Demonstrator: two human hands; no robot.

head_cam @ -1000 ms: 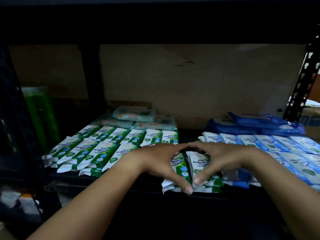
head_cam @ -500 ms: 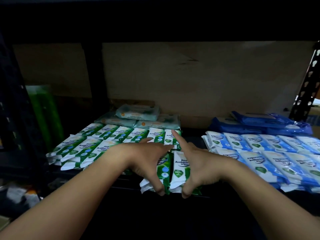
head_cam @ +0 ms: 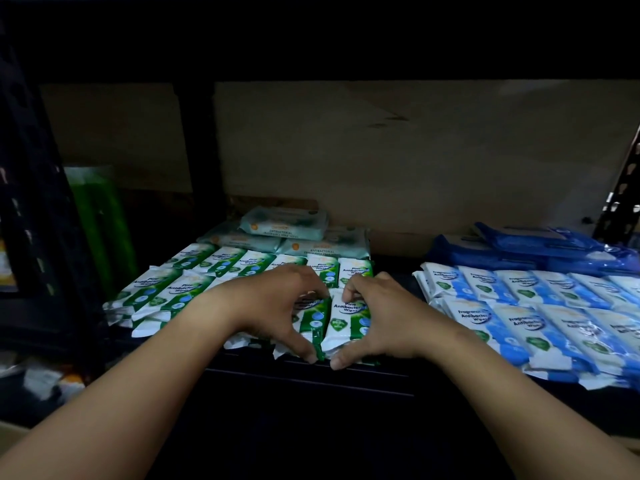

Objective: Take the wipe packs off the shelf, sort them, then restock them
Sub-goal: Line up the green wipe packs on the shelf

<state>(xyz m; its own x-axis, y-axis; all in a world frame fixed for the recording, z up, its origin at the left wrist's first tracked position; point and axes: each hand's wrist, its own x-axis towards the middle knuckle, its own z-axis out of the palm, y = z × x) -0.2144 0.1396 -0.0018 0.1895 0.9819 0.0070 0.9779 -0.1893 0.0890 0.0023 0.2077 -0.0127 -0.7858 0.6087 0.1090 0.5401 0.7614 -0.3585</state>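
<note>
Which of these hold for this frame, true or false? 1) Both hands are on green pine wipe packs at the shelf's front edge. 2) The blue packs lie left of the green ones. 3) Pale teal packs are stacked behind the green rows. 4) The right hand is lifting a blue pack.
1) True: the left hand and right hand grip the front green pine packs on the shelf.
2) False: the blue packs lie to the right of the green ones.
3) True: the pale teal packs sit behind the green rows.
4) False: the right hand holds a green pack; no blue pack is touched.
</note>
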